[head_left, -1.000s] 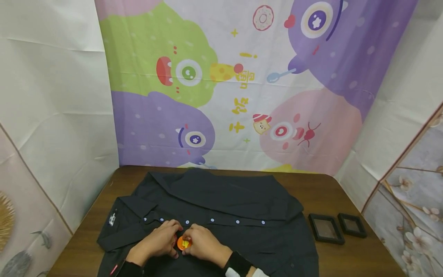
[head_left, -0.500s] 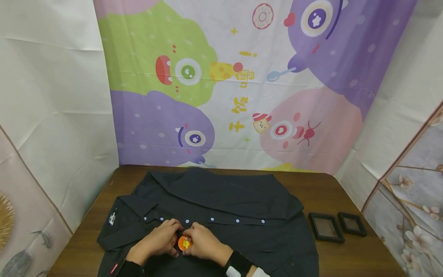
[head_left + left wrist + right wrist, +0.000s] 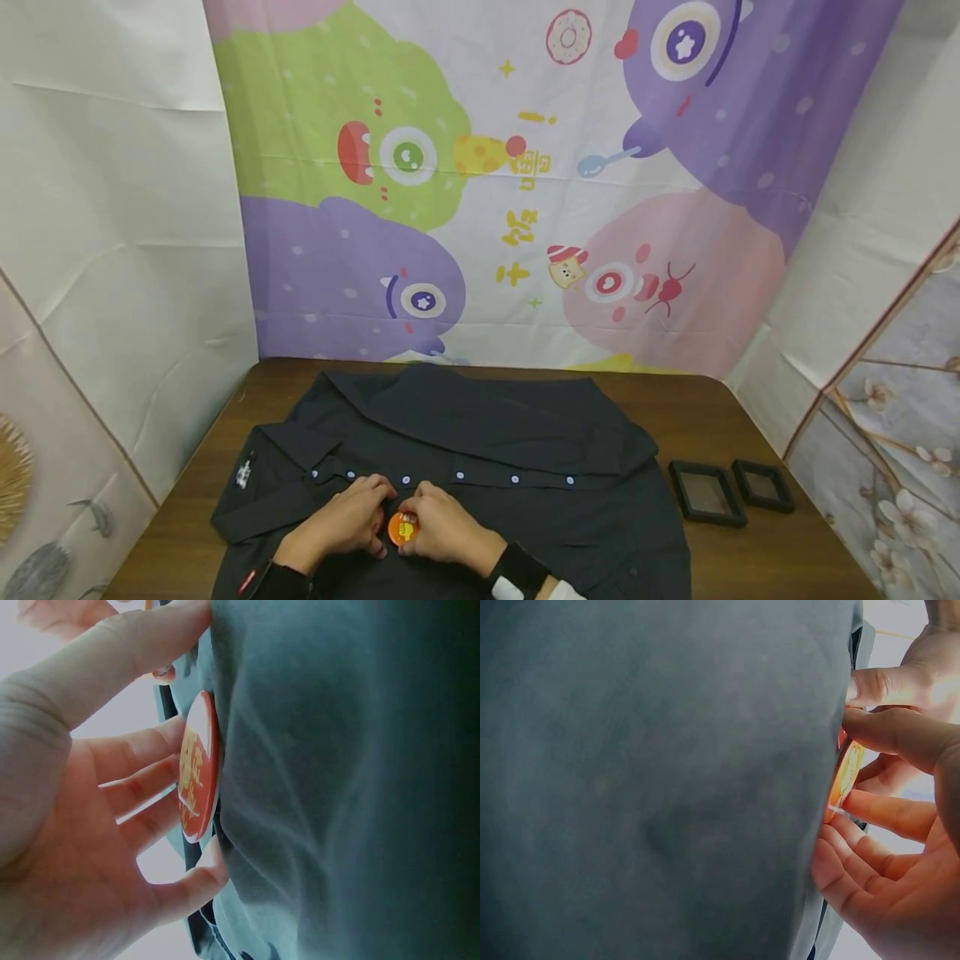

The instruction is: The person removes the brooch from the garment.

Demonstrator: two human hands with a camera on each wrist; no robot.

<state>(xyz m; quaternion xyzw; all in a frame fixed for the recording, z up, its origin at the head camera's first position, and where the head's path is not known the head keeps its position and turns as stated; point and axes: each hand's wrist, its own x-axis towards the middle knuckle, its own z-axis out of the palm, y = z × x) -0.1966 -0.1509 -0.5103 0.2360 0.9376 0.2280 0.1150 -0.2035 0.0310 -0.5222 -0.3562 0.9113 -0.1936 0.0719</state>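
Note:
A black shirt (image 3: 517, 433) with a row of pale buttons lies spread out. On its lower front is a round orange badge (image 3: 403, 528) with yellow print. My right hand (image 3: 446, 525) pinches the badge at its right edge; in the right wrist view, thumb and fingers close on the badge (image 3: 846, 774). My left hand (image 3: 348, 518) rests on the cloth just left of the badge. In the left wrist view, its thumb and fingers lie spread around the badge (image 3: 199, 769), fingertips at the fabric. The back of the badge is hidden.
Two black square frames (image 3: 707, 522) lie on the brown wooden table (image 3: 802, 558) to the right of the shirt. A cartoon-printed cloth (image 3: 487, 325) hangs behind the table's far edge. White sheets hang at both sides.
The badge has shifted slightly to the right and turned a little, with my right hand holding its edge. My left hand stays in place on the shirt.

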